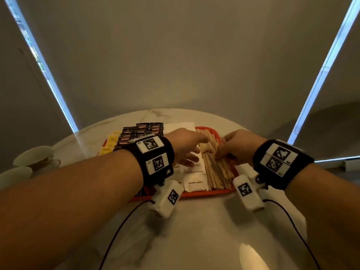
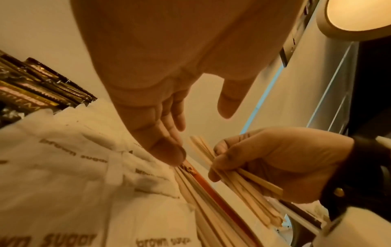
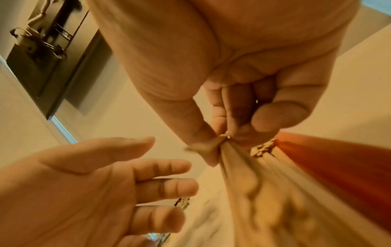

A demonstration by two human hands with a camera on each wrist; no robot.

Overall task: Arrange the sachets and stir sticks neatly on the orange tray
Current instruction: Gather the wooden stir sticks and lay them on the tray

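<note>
An orange tray (image 1: pixel 194 195) lies on the round marble table. On it lie black sachets (image 1: pixel 144 129), yellow sachets (image 1: pixel 112 140), white brown-sugar sachets (image 1: pixel 194 182) and a row of wooden stir sticks (image 1: pixel 216 172). My right hand (image 1: pixel 224 152) grips a bundle of stir sticks (image 2: pixel 243 182), lifted a little over the tray's right side. My left hand (image 1: pixel 194 151) hovers with straight fingers over the white sachets (image 2: pixel 63 167), its fingertips beside the sticks (image 2: pixel 190 188) that lie on the tray. The left hand (image 3: pixel 148 183) holds nothing in the right wrist view.
Two pale cups (image 1: pixel 35 156) stand at the table's left edge. Cables run from the wrist cameras across the near part of the table (image 1: pixel 194 240). A grey wall and bright window strips lie behind.
</note>
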